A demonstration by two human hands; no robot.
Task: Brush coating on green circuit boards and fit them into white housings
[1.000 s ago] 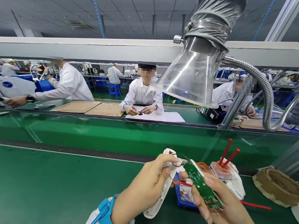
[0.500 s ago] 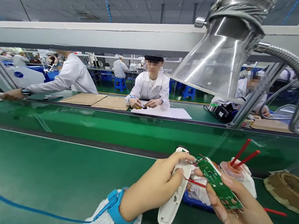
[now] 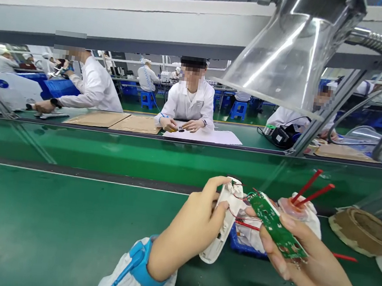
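Observation:
My left hand [image 3: 196, 211] is closed around a long white plastic housing [image 3: 217, 247], its hollow inner side facing up. A blue wrist strap [image 3: 153, 263] circles that wrist. To the right, my right hand [image 3: 303, 249] grips a narrow green circuit board [image 3: 276, 225] by its edges, tilted with the far end toward the housing. Thin red wires [image 3: 240, 197] run between the board's far end and the housing. Both items are held above the bench, a short gap apart.
Behind my hands sit a blue tray [image 3: 246, 248] with white cloth and a container [image 3: 294, 207] holding red sticks. A tape roll [image 3: 368, 229] lies at right. A clear extraction hood [image 3: 284, 61] hangs above. A co-worker [image 3: 189, 103] sits across the green bench [image 3: 45, 222].
The view has tipped down slightly. My left fingers have shifted to the housing's far end, exposing more of its inside. The board stays in my right hand.

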